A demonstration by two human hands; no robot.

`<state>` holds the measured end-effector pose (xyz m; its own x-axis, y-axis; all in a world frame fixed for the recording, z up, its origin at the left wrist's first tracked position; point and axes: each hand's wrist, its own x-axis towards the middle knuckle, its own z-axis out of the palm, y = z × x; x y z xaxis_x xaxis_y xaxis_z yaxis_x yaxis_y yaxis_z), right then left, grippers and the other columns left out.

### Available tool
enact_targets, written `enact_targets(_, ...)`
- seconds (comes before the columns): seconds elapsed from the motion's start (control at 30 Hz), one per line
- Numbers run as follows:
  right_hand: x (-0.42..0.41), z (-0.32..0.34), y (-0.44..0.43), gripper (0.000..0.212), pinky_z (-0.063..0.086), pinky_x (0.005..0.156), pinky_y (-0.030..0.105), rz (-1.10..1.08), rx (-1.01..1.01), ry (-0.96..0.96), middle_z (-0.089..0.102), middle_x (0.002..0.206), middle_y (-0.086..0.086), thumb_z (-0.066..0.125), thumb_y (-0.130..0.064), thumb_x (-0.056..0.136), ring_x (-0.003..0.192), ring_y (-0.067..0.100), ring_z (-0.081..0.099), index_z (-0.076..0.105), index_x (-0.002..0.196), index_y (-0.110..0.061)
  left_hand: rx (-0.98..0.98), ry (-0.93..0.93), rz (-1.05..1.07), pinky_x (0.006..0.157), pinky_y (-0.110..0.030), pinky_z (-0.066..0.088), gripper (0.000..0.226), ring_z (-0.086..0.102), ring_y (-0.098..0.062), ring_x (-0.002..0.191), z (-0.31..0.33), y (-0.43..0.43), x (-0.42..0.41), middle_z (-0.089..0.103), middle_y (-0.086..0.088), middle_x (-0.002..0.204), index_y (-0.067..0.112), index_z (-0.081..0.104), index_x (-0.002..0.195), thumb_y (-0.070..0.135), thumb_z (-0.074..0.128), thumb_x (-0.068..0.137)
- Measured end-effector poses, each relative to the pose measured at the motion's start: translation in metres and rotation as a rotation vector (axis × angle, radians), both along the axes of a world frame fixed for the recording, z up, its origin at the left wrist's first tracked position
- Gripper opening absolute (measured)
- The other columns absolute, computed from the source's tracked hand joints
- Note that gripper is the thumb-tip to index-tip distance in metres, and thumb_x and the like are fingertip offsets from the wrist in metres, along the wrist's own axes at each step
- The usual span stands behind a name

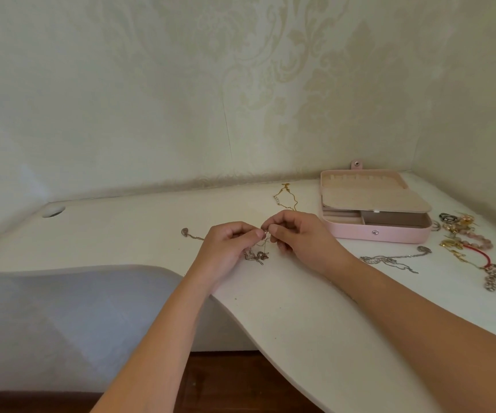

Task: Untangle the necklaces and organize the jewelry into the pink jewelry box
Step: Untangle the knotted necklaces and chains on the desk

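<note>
A white bench (300,308) with a curved front edge is seen from above, set against a wall covered in pale patterned wallpaper (240,84). Near the middle of the bench, a small bunch of tangled chains (255,255) is held between two bare hands. The left hand (229,242) and the right hand (297,234) are brought close together, with their fingertips almost meeting. The fingers of the left hand (252,234) are curled and pinch the upper strands. The fingers of the right hand (273,229) are also curled and pinch the same strands just beside them. The rest of the tangle hangs down onto the bench. From it a thin strand is trailed leftward to a small pendant (184,231).

The pink jewelry box (375,232) lies open to the right of the hands, near the back corner, and its beige lined compartments are shown. A gold necklace (285,198) is laid out between the hands and the wall. A silver necklace (390,259) lies in front of the box. Further right, a heap of jewelry (464,234) is spread out, with a red cord bracelet (479,254) among it. A round hole (53,211) is cut in the far left of the bench.
</note>
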<state>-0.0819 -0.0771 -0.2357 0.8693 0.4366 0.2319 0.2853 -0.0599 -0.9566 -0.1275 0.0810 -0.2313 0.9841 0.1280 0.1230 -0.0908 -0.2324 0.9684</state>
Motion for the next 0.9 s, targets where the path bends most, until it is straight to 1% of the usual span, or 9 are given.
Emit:
enact_targets(0.13, -0.0006, 0.0026, -0.0007, 0.009, 0.036, 0.047, 0.015, 0.0, 0.075, 0.041, 0.058, 0.058, -0.002, 0.059, -0.006, 0.092, 0.044, 0.007, 0.044, 0.066, 0.089, -0.011, -0.041, -0.002, -0.003, 0.049, -0.02, 0.022, 0.014, 0.027, -0.006, 0.047, 0.0006, 0.001, -0.0003, 0.035, 0.011, 0.048, 0.011, 0.071, 0.078, 0.019, 0.065, 0.088)
enact_targets(0.27, 0.0009, 0.0043, -0.0029, 0.011, 0.029, 0.043, 0.013, -0.054, 0.125, 0.055, 0.044, 0.045, -0.009, 0.062, -0.011, 0.091, 0.041, 0.003, 0.033, 0.066, 0.08, -0.01, -0.091, -0.012, 0.014, 0.049, -0.022, 0.021, 0.016, 0.026, -0.01, 0.052, -0.001, 0.0016, 0.0011, 0.035, 0.003, 0.058, 0.009, 0.069, 0.076, 0.02, 0.067, 0.087)
enact_targets(0.4, 0.0003, 0.0057, -0.0024, 0.011, 0.024, 0.041, 0.013, -0.057, 0.149, 0.072, 0.036, 0.044, -0.011, 0.063, -0.011, 0.09, 0.041, 0.004, 0.026, 0.066, 0.079, -0.009, -0.112, 0.008, -0.023, 0.05, -0.026, 0.015, 0.02, 0.02, -0.012, 0.054, -0.0018, 0.0024, 0.0025, 0.029, 0.003, 0.057, 0.011, 0.063, 0.071, 0.022, 0.066, 0.088)
enact_targets(0.43, -0.0001, 0.0063, -0.0025, 0.009, 0.023, 0.04, 0.013, -0.057, 0.154, 0.083, 0.035, 0.045, -0.01, 0.065, -0.011, 0.088, 0.04, 0.004, 0.025, 0.066, 0.079, -0.008, -0.116, 0.01, -0.03, 0.051, -0.026, 0.015, 0.022, 0.02, -0.012, 0.054, -0.0023, 0.0033, 0.0031, 0.028, 0.0, 0.059, 0.013, 0.062, 0.069, 0.026, 0.067, 0.086)
enact_targets(0.5, -0.0015, 0.0084, -0.0037, 0.008, 0.021, 0.04, 0.013, -0.056, 0.136, 0.093, 0.034, 0.049, -0.003, 0.072, -0.013, 0.082, 0.039, 0.004, 0.023, 0.069, 0.079, -0.007, -0.122, 0.005, -0.041, 0.049, -0.025, 0.015, 0.024, 0.021, -0.013, 0.056, -0.0025, 0.0049, 0.0031, 0.029, -0.008, 0.067, 0.015, 0.064, 0.067, 0.036, 0.067, 0.079)
enact_targets(0.57, -0.0039, 0.0099, -0.0051, 0.012, 0.018, 0.04, 0.014, -0.035, 0.071, 0.071, 0.032, 0.052, 0.003, 0.078, -0.017, 0.075, 0.041, 0.007, 0.019, 0.072, 0.079, -0.007, -0.138, -0.003, -0.052, 0.048, -0.023, 0.015, 0.03, 0.021, -0.012, 0.056, -0.0034, 0.0068, 0.0033, 0.029, -0.006, 0.065, 0.01, 0.064, 0.072, 0.039, 0.066, 0.077)
enact_targets(0.63, -0.0053, 0.0099, -0.0058, 0.012, 0.017, 0.042, 0.016, -0.003, 0.015, 0.052, 0.028, 0.048, -0.003, 0.081, -0.018, 0.072, 0.043, 0.008, 0.017, 0.074, 0.078, -0.01, -0.149, -0.008, -0.057, 0.048, -0.023, 0.017, 0.035, 0.023, -0.013, 0.056, -0.0044, 0.0081, 0.0037, 0.029, -0.003, 0.061, 0.005, 0.062, 0.075, 0.039, 0.069, 0.079)
enact_targets(0.77, -0.0053, 0.0094, -0.0073, 0.007, 0.019, 0.041, 0.015, 0.018, -0.015, 0.045, 0.031, 0.044, -0.009, 0.075, -0.008, 0.078, 0.041, 0.005, 0.02, 0.074, 0.084, -0.012, -0.139, 0.002, -0.035, 0.048, -0.02, 0.019, 0.031, 0.025, -0.012, 0.056, -0.0037, 0.0061, 0.003, 0.031, -0.005, 0.063, 0.011, 0.061, 0.07, 0.036, 0.066, 0.086)
enact_targets(0.9, -0.0041, 0.0085, -0.0077, 0.017, 0.023, 0.041, 0.013, 0.034, 0.004, 0.064, 0.035, 0.049, -0.004, 0.063, 0.005, 0.084, 0.04, 0.004, 0.024, 0.073, 0.084, -0.009, -0.162, 0.021, -0.023, 0.047, -0.021, 0.016, 0.033, 0.018, -0.008, 0.049, -0.0008, 0.004, 0.0016, 0.022, 0.01, 0.052, 0.015, 0.051, 0.066, 0.029, 0.054, 0.096)
